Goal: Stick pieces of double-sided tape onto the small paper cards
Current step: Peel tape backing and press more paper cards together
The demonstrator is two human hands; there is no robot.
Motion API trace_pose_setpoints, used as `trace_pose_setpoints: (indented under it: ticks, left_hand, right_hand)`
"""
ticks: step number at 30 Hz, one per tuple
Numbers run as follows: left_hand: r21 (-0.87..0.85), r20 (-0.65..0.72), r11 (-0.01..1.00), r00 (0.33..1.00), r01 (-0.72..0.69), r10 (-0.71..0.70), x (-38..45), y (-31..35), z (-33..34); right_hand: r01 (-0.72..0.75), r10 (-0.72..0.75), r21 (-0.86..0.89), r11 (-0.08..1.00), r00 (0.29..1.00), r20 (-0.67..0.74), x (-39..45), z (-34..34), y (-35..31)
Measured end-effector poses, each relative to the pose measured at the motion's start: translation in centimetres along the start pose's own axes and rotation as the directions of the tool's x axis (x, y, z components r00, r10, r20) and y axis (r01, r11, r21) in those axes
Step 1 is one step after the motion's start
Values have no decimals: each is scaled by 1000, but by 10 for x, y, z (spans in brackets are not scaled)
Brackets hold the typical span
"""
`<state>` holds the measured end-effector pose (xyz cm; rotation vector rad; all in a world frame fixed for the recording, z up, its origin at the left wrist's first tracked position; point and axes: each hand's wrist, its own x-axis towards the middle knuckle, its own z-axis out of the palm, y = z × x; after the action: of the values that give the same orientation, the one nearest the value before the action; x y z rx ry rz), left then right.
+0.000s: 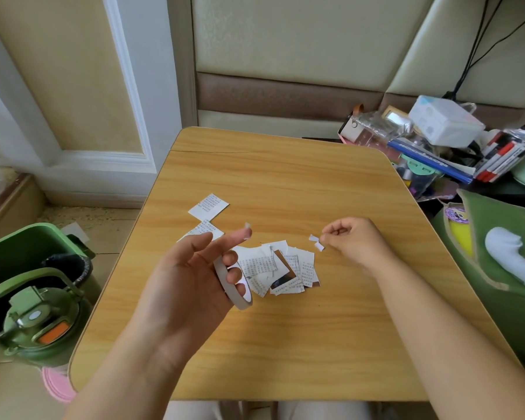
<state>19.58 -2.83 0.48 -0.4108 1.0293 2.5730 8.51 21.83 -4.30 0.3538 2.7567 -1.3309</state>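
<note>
My left hand (191, 277) holds a white roll of double-sided tape (231, 284) above the wooden table (285, 344), lower fingers hooked through its hole, index finger stretched out with a small tape bit (248, 226) on its tip. My right hand (350, 241) pinches a small torn piece of tape (315, 242) just above the table. A pile of small printed paper cards (282, 269) lies between the hands. Two more cards (208, 206) (205, 230) lie to the left, the nearer one partly hidden by my left hand.
A green bin (28, 253) and a green bottle with a handle (34, 322) stand on the floor at the left. Cluttered stationery, boxes and pens (443, 147) sit past the table's right corner. A green cushion (503, 253) lies at the right.
</note>
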Motion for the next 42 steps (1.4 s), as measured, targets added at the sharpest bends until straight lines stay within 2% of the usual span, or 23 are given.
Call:
trace_pose_setpoints:
  ticks: [5,9,13,17,20,25,28,31,34,39,42]
  left_hand:
    - [-14,3,1000,1000,14,-14,2,-1,-1]
    - [-19,-3,1000,1000,21,-21,2,0,-3]
    - [-37,2,999,1000,28,-28,2,1,-3]
    - [-43,11,999,999,32,-32,-1,0,-4]
    - [-43,7,999,999,31,-31,-6,1,-5]
    - [-32,-7,999,1000,20,-20,-11,4,-7]
    - [-16,-6,1000,1000,17,-17,-14,4,-8]
    - [-8,-11,1000,1000,12,-12,-17,5,-10]
    - [-23,-28,1000,1000,-11,11,-20,8,-12]
    - [18,-45,999,998,-49,50,-23,8,-16]
    - [70,-59,996,997,-49,53,-24,4,-16]
  right_hand:
    - [48,-48,-1,999,999,-19,3,0,-4]
    - [178,-180,-78,981,984,-10,-9,8,-14]
    - [387,-350,-207,898,916,196,-29,29,-25]
    - [501,-385,-381,777,857,343,-39,52,-29]
    - [481,-361,-419,770,870,336,-41,64,-31]
    - [495,-425,-402,770,869,255,-42,69,-35]
    - [463,-412,-286,839,884,221,-46,70,-34]
    - [367,-348,-117,923,925,154,-55,66,-36]
    - [297,-299,32,954,951,75,-63,49,-36]
    - [213,-222,74,974,962,159,-76,28,-24]
    - [210,-206,-4,978,966,157,-87,33,-15]
